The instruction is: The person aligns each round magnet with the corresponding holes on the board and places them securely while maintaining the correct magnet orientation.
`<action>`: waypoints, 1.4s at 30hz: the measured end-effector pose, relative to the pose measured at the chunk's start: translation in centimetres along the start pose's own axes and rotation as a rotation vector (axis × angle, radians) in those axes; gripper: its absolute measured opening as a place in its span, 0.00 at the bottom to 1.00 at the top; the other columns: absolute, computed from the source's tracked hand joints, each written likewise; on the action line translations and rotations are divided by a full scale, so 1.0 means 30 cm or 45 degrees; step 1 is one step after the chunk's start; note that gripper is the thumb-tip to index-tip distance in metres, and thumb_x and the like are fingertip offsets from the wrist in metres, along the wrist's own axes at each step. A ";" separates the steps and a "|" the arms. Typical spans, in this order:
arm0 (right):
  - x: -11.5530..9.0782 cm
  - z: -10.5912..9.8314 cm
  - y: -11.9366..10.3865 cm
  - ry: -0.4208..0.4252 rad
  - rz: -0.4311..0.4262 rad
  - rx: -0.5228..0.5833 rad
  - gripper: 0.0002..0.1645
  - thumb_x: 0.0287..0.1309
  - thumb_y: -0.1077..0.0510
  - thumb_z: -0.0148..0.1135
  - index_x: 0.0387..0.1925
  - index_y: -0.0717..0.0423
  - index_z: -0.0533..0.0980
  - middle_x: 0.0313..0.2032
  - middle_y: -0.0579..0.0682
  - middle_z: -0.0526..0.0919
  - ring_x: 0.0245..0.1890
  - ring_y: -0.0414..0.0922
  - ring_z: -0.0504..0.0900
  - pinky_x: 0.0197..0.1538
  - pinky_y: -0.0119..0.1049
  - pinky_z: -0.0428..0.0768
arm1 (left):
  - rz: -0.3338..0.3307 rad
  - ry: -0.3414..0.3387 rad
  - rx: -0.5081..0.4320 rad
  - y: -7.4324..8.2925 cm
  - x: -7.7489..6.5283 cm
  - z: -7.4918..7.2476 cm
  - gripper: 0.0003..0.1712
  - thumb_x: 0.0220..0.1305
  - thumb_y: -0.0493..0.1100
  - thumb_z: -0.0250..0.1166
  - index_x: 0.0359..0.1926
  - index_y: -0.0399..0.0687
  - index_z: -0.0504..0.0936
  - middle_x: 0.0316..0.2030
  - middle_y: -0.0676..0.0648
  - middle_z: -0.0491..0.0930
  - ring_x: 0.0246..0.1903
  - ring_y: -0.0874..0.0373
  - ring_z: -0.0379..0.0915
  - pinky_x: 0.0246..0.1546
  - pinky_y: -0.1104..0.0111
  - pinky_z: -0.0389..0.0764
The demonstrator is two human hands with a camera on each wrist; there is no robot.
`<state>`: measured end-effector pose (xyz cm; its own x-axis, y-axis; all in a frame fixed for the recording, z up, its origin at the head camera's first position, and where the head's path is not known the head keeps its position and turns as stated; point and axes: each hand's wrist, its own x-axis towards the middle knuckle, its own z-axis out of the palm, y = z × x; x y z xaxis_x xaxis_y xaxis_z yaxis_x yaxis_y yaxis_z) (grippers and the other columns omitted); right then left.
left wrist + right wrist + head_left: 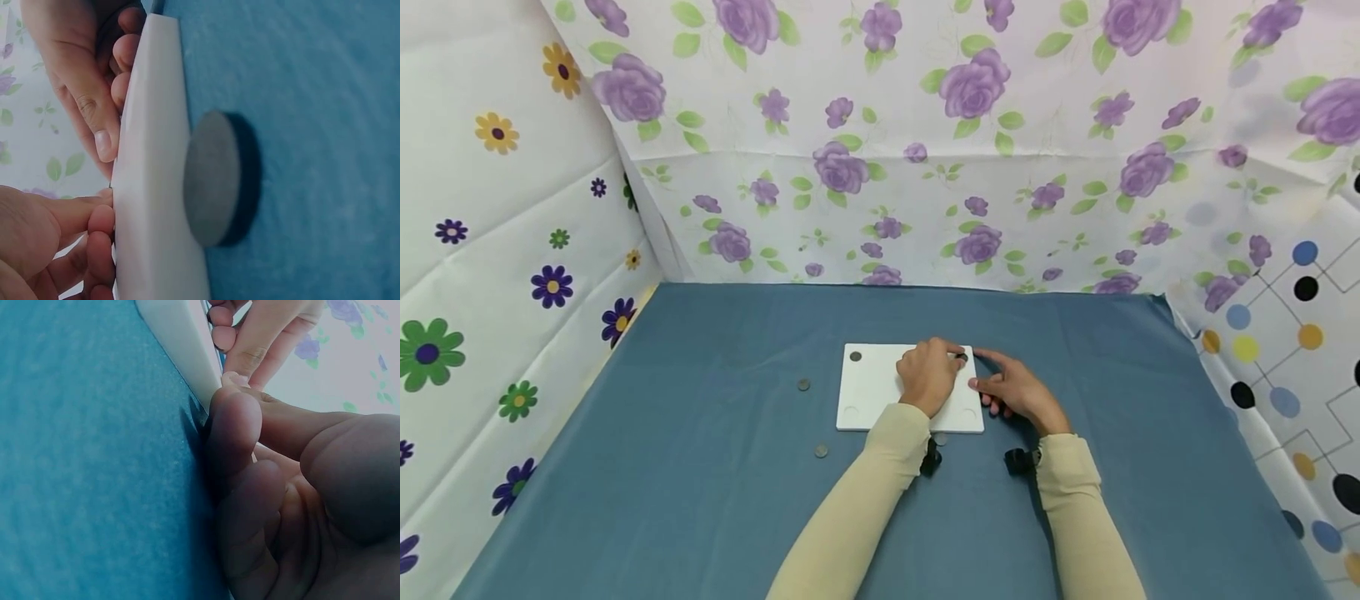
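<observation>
A white rectangular board [872,383] with round recesses near its corners lies flat, a dark round disc [856,357] in its far left one. My left hand [928,375] reaches across the board and pinches another small dark disc [962,357] at the far right corner between thumb and index finger. At the board's right edge, my right hand [1018,392] grips that side, thumb on the near part and index finger at the far corner. The left wrist view shows a grey disc [212,178] close beside the board's near edge. In the right wrist view, my fingers hide the corner.
Two loose discs lie left of the board, one farther back [804,384] and one nearer [822,451]. A blue cloth [700,467] covers the table. Flower-printed sheets [842,167] hang behind and at the left, a dotted one [1285,367] at the right.
</observation>
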<state>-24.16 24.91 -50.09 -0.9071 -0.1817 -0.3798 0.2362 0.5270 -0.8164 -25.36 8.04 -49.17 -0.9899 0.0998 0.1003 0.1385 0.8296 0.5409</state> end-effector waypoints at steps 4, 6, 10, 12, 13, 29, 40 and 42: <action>-0.004 -0.003 -0.002 0.007 -0.002 0.002 0.42 0.68 0.53 0.62 0.77 0.46 0.54 0.19 0.51 0.79 0.14 0.43 0.74 0.20 0.39 0.71 | -0.004 -0.003 -0.029 0.002 0.001 -0.003 0.12 0.65 0.54 0.68 0.48 0.66 0.89 0.45 0.54 0.87 0.38 0.50 0.83 0.35 0.57 0.76; -0.003 -0.003 -0.001 0.004 0.000 0.007 0.42 0.68 0.52 0.62 0.77 0.46 0.54 0.19 0.51 0.79 0.14 0.42 0.74 0.20 0.38 0.71 | -0.017 -0.007 -0.041 0.003 0.002 -0.005 0.11 0.65 0.54 0.68 0.48 0.67 0.89 0.45 0.54 0.87 0.38 0.50 0.83 0.35 0.57 0.76; -0.001 -0.005 0.002 -0.005 0.003 0.001 0.43 0.68 0.52 0.62 0.77 0.46 0.53 0.19 0.50 0.79 0.14 0.42 0.74 0.20 0.38 0.72 | -0.042 -0.002 -0.059 0.006 0.004 -0.007 0.11 0.64 0.54 0.69 0.47 0.67 0.89 0.44 0.54 0.88 0.37 0.50 0.83 0.35 0.56 0.76; 0.000 -0.007 0.002 -0.004 0.002 -0.008 0.43 0.68 0.51 0.62 0.77 0.46 0.53 0.19 0.50 0.79 0.14 0.42 0.74 0.20 0.38 0.72 | -0.044 0.005 -0.061 0.007 0.004 -0.006 0.11 0.64 0.54 0.69 0.47 0.67 0.89 0.43 0.54 0.88 0.36 0.51 0.83 0.34 0.57 0.76; 0.001 -0.008 0.002 0.000 0.005 -0.010 0.43 0.68 0.51 0.62 0.77 0.46 0.53 0.19 0.50 0.79 0.14 0.42 0.75 0.20 0.38 0.72 | -0.043 0.007 -0.064 0.008 0.005 -0.005 0.11 0.64 0.54 0.69 0.47 0.67 0.89 0.43 0.54 0.88 0.36 0.51 0.83 0.34 0.57 0.76; -0.002 0.001 0.005 0.012 -0.010 0.016 0.42 0.68 0.51 0.62 0.77 0.43 0.55 0.20 0.51 0.80 0.15 0.43 0.74 0.21 0.39 0.72 | -0.129 0.023 -0.151 0.002 0.015 -0.004 0.08 0.61 0.55 0.71 0.40 0.65 0.91 0.42 0.54 0.87 0.39 0.52 0.82 0.43 0.54 0.75; -0.004 0.007 0.004 0.006 -0.018 0.028 0.41 0.69 0.53 0.62 0.77 0.45 0.55 0.19 0.51 0.79 0.14 0.43 0.74 0.20 0.38 0.71 | -0.078 0.043 -0.135 -0.005 0.003 0.001 0.10 0.63 0.54 0.70 0.44 0.65 0.90 0.43 0.54 0.87 0.35 0.53 0.82 0.36 0.58 0.76; -0.003 0.003 0.007 -0.002 -0.018 0.021 0.42 0.69 0.52 0.62 0.77 0.45 0.54 0.20 0.51 0.79 0.15 0.43 0.74 0.20 0.38 0.72 | -0.074 0.034 -0.127 -0.002 0.003 0.003 0.11 0.63 0.54 0.70 0.46 0.65 0.89 0.44 0.54 0.87 0.35 0.53 0.83 0.36 0.58 0.76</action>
<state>-24.00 24.96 -50.26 -0.9098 -0.1899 -0.3690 0.2294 0.5107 -0.8286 -25.47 8.06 -49.25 -0.9954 0.0375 0.0877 0.0844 0.7747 0.6267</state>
